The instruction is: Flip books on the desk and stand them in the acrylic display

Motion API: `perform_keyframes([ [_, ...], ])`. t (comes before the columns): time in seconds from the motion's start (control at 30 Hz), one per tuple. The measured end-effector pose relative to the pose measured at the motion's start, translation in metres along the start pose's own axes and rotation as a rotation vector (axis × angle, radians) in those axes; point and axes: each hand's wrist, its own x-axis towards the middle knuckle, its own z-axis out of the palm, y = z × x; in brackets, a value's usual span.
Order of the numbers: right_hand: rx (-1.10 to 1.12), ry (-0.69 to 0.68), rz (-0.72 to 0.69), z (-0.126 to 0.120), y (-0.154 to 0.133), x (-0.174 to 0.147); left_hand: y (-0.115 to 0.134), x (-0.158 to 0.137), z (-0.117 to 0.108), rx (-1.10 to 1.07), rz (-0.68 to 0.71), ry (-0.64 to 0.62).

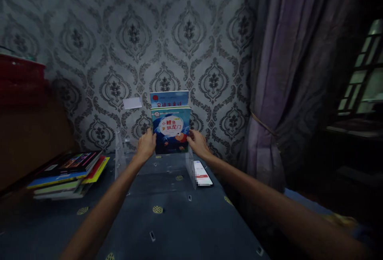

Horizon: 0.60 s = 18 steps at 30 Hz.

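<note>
A blue children's picture book (171, 132) with a red fish on its cover stands upright near the wall. My left hand (146, 145) grips its left edge, fingers curled behind it. On the opposite edge my right hand (198, 143) holds the same book, thumb at the front. Behind it rises a taller blue book (170, 97), only its top part showing. Around and below them is a clear plastic rack (120, 154), its side panels standing on the table. Whether the books touch the rack cannot be made out.
A dark patterned cloth covers the table (137, 224). Several books lie stacked (72, 172) at left, beside a brown box (32, 140) and a red container (20, 78). A lit phone (203, 173) lies right of the rack. A purple curtain (269, 84) hangs beyond the table's right edge.
</note>
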Motion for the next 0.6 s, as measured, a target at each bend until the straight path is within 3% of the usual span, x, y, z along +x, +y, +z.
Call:
perform_keyframes([
  [0.6, -0.032, 0.040, 0.013, 0.009, -0.002, -0.003, 0.009, 0.002, -0.002, 0.034, -0.033, -0.061],
])
